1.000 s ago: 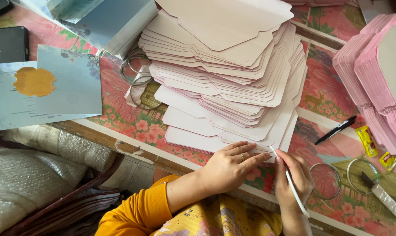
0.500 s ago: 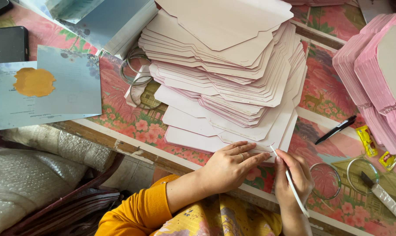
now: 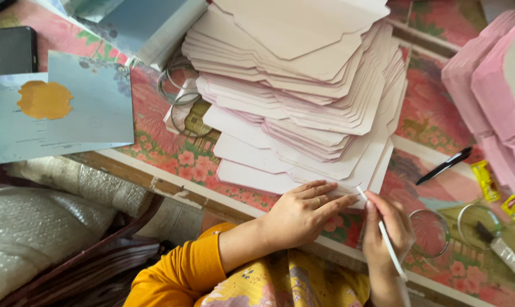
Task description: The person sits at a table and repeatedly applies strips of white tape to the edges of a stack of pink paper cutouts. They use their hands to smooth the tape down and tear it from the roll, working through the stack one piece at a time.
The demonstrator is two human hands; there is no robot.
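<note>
Work surface: table [image 3: 155, 145] under a floral cloth, pink and green, with a pale wooden edge along the near side. Centre: fanned stack of blank card sheets [image 3: 303, 96], pale pink-white, with cut corners, spilling toward the near edge. Left hand [image 3: 303, 213]: palm down, fingers spread flat, resting on the nearest sheet of the stack and gripping nothing; orange sleeve [image 3: 181, 273] on that arm. Right hand [image 3: 388, 227]: fingers pinched shut round a thin white stick [image 3: 382, 233], its tip touching the near right corner of the stack. Far left: dark phone [image 3: 10, 50]; near it a pale blue card [image 3: 58, 111] with an orange patch. Left of the stack: metal rings [image 3: 175, 85]. Right: black pen [image 3: 445, 166], yellow wrappers [image 3: 485, 179], two clear round lids [image 3: 433, 230], and a second pile of pink sheets [image 3: 490, 91] at the far right. Near left, below the table edge: bubble wrap [image 3: 30, 233].
</note>
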